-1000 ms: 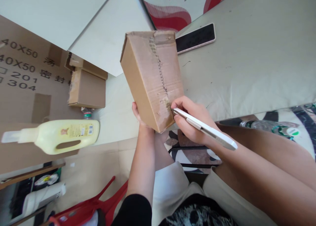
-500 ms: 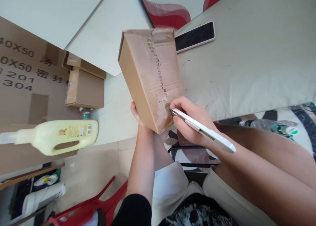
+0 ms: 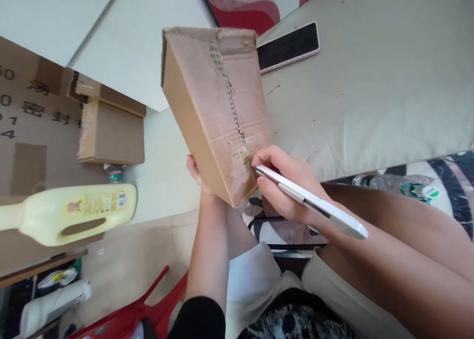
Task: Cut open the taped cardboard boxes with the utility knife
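Note:
A cardboard box point(image 3: 222, 106) is tilted in front of me, its top seam covered by torn tape. My left hand point(image 3: 197, 173) supports it from below at the near left edge; most of its fingers are hidden under the box. In my right hand point(image 3: 287, 183) is a white utility knife point(image 3: 314, 200), pinched close to its front end. The knife's tip and my fingertips are at the near right part of the taped top; whether the blade is in the tape I cannot tell.
Beyond the box a phone point(image 3: 289, 47) lies on the pale surface point(image 3: 370, 92). To the left are a yellow detergent bottle point(image 3: 81, 210), a smaller cardboard box point(image 3: 114, 131) and a large printed carton point(image 3: 29, 166). A plastic bottle point(image 3: 400, 185) is at right, a red stool point(image 3: 148, 307) below.
The view has shifted a little, so the surroundings slide left. The box tilts slightly more, and the knife's rear end has swung a bit right and down. Both holds stay the same.

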`<move>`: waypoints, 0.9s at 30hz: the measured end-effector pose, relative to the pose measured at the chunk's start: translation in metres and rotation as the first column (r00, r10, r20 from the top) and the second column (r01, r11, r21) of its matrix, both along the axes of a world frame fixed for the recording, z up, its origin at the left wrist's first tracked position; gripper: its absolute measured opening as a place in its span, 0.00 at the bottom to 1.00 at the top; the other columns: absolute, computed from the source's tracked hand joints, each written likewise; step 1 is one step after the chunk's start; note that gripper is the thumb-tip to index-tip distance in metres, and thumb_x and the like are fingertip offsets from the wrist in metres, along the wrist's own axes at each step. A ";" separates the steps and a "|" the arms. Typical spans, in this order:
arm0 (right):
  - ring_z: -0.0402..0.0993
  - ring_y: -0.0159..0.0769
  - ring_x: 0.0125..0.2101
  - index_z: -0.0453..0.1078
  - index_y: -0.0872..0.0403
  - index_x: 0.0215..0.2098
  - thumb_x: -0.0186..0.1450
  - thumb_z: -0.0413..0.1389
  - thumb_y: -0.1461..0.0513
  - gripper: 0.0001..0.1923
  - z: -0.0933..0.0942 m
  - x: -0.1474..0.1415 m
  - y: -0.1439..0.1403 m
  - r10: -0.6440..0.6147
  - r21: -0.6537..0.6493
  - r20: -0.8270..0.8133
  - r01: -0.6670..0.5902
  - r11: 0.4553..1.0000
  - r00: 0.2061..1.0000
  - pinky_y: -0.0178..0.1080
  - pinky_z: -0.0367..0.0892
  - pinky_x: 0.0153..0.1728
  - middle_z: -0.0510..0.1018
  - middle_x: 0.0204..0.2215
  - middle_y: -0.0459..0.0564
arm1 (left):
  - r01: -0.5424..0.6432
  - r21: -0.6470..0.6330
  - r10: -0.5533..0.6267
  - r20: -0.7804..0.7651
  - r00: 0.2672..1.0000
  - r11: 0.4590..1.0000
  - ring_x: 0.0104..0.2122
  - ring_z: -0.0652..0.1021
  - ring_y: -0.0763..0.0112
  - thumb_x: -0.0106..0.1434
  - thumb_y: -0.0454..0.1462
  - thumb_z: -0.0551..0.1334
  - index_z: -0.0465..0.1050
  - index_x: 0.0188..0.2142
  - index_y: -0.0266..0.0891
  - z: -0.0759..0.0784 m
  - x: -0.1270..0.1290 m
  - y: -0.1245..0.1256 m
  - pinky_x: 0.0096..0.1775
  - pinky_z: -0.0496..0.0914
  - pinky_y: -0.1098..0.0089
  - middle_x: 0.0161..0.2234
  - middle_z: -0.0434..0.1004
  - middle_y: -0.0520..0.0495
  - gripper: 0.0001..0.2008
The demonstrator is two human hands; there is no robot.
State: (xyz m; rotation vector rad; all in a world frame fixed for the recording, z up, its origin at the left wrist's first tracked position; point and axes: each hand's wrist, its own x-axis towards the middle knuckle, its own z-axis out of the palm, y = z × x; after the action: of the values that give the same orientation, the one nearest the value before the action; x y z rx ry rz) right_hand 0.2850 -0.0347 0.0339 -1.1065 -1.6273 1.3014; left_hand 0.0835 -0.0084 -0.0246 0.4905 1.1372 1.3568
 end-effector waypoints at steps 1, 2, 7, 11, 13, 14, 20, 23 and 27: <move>0.65 0.33 0.22 0.63 0.50 0.40 0.59 0.50 0.62 0.09 0.000 0.000 0.000 -0.008 0.003 0.005 0.008 1.000 1.000 0.37 0.60 0.28 0.70 0.21 0.40 | -0.017 0.051 0.016 0.029 0.999 0.999 0.65 0.68 0.50 0.60 0.70 0.40 0.75 0.49 0.48 -0.001 0.001 -0.001 0.59 0.69 0.53 0.46 0.83 0.49 0.42; 0.64 0.32 0.22 0.63 0.50 0.39 0.59 0.50 0.62 0.09 0.001 -0.001 0.000 -0.017 0.012 0.010 0.017 1.000 1.000 0.37 0.60 0.28 0.69 0.21 0.39 | -0.033 0.095 0.028 0.054 0.998 0.995 0.64 0.69 0.49 0.62 0.69 0.41 0.76 0.48 0.47 -0.001 0.001 -0.001 0.59 0.69 0.53 0.46 0.83 0.48 0.40; 0.61 0.30 0.20 0.64 0.50 0.39 0.59 0.50 0.62 0.09 -0.001 -0.004 -0.001 -0.062 0.050 0.043 0.060 0.997 0.997 0.36 0.58 0.26 0.68 0.20 0.39 | -0.050 0.116 0.043 0.055 0.998 0.992 0.63 0.71 0.48 0.61 0.66 0.48 0.78 0.47 0.45 -0.002 0.001 -0.002 0.59 0.70 0.50 0.46 0.83 0.44 0.36; 0.62 0.31 0.20 0.65 0.50 0.40 0.61 0.51 0.62 0.09 -0.007 -0.005 -0.001 -0.075 0.079 0.037 0.072 0.994 0.997 0.36 0.58 0.26 0.69 0.20 0.38 | -0.086 0.103 0.083 0.032 0.996 0.991 0.61 0.72 0.47 0.59 0.66 0.53 0.77 0.48 0.44 0.004 0.005 -0.002 0.59 0.70 0.51 0.49 0.82 0.43 0.35; 0.62 0.31 0.20 0.65 0.50 0.40 0.61 0.51 0.61 0.09 -0.008 -0.005 -0.001 -0.082 0.084 0.028 0.080 0.993 0.996 0.37 0.58 0.26 0.69 0.20 0.38 | -0.104 0.089 0.101 0.033 0.994 0.991 0.60 0.74 0.47 0.60 0.66 0.52 0.77 0.50 0.43 0.008 0.009 -0.002 0.58 0.71 0.51 0.48 0.82 0.42 0.36; 0.62 0.32 0.19 0.65 0.50 0.40 0.61 0.51 0.61 0.09 -0.009 -0.005 -0.001 -0.087 0.084 0.023 0.084 0.993 0.996 0.37 0.58 0.25 0.68 0.19 0.38 | -0.109 0.084 0.106 0.036 0.994 0.990 0.59 0.75 0.47 0.61 0.65 0.51 0.77 0.50 0.43 0.011 0.011 -0.003 0.58 0.71 0.51 0.47 0.82 0.42 0.36; 0.64 0.33 0.21 0.66 0.50 0.40 0.59 0.50 0.60 0.10 -0.003 -0.004 0.001 -0.071 0.026 0.057 0.069 0.997 0.996 0.38 0.58 0.27 0.70 0.20 0.40 | -0.094 0.147 0.081 0.091 0.993 0.985 0.56 0.77 0.50 0.66 0.61 0.47 0.78 0.47 0.42 0.014 0.015 -0.002 0.56 0.73 0.54 0.43 0.84 0.43 0.33; 0.65 0.34 0.22 0.66 0.50 0.41 0.60 0.50 0.60 0.11 -0.001 -0.003 0.001 -0.048 0.009 0.049 0.048 0.999 0.998 0.38 0.59 0.27 0.71 0.21 0.41 | -0.108 0.168 0.091 0.104 0.990 0.980 0.57 0.77 0.50 0.66 0.61 0.48 0.78 0.49 0.43 0.009 0.010 0.000 0.57 0.73 0.53 0.44 0.84 0.44 0.33; 0.66 0.35 0.24 0.65 0.50 0.41 0.60 0.50 0.60 0.11 -0.001 -0.002 0.001 -0.031 -0.002 0.044 0.031 1.000 0.999 0.39 0.59 0.29 0.72 0.22 0.42 | -0.125 0.149 0.111 0.096 0.989 0.981 0.59 0.75 0.49 0.64 0.62 0.51 0.78 0.50 0.43 0.005 0.006 0.001 0.58 0.71 0.52 0.46 0.83 0.43 0.33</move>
State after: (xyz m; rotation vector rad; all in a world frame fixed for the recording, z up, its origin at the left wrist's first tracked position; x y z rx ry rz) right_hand 0.2829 -0.0334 0.0330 -1.1655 -1.6342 1.2680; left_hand 0.0897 -0.0074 -0.0194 0.4767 1.0069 1.5632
